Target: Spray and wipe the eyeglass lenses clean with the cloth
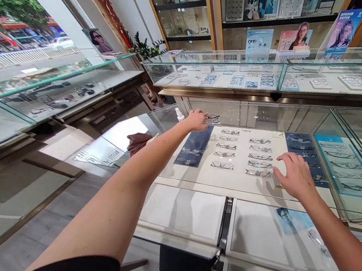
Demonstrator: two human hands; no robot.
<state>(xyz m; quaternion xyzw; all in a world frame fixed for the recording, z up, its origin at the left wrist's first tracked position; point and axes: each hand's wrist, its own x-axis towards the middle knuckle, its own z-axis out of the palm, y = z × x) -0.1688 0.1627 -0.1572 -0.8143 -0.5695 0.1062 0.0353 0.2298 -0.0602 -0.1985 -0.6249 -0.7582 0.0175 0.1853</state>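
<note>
My left hand (197, 120) reaches far over the glass display counter (168, 181), its fingers closed at the near end of a dark-framed pair of eyeglasses (213, 118). The exact grip is partly hidden by the hand itself. A small white spray bottle (179, 114) stands just left of that hand, and a crumpled brown cloth (137, 143) lies on the glass beside my left forearm. Over the right part of the counter is my right hand (293, 173), fingers apart and curved, holding nothing. Rows of eyeglasses (260, 157) show through the glass below, between two dark blue panels (194, 144).
Two pale drawers (183, 212) stick out on the near side, the right one holding a blue picture card (293, 221). Another glass case (211, 65) runs along the back. A side case (73, 89) stands left by the window, and a chair leg (133, 265) shows below.
</note>
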